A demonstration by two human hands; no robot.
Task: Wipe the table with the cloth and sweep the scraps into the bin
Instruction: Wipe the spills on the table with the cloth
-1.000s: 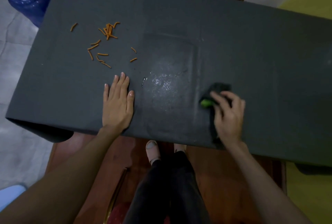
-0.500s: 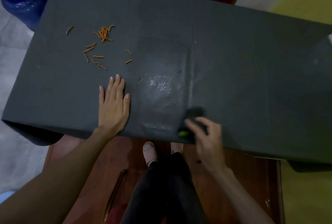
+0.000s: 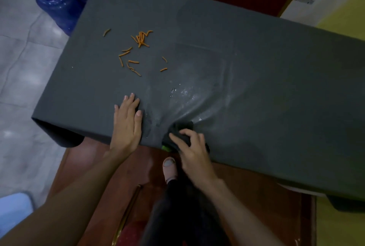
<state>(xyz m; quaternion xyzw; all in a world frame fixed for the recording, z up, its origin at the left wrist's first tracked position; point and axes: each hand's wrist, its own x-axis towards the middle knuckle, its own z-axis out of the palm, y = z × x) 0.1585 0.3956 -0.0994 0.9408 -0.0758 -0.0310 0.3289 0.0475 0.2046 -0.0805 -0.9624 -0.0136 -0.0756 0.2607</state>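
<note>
Wiping works best with the right hand (image 3: 192,148), curled around the dark cloth (image 3: 180,130) at the table (image 3: 276,91) edge near 6 o'clock, pressing evenly while the left hand (image 3: 127,122) lies flat, fingers together (bracing the cover). One cloth; roughly fifteen orange scraps (image 3: 138,52) towards 11 o'clock; no bin visible.

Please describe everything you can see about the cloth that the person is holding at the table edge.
The cloth looks dark, nearly black, soft and bunched up, with a bright green part showing at its lower left. It lies at the near edge of the grey table cover, just below the wet shiny patch. The right hand presses on it with curled fingers and hides much of it. The cover wrinkles toward it. Its full shape cannot be seen.
</note>
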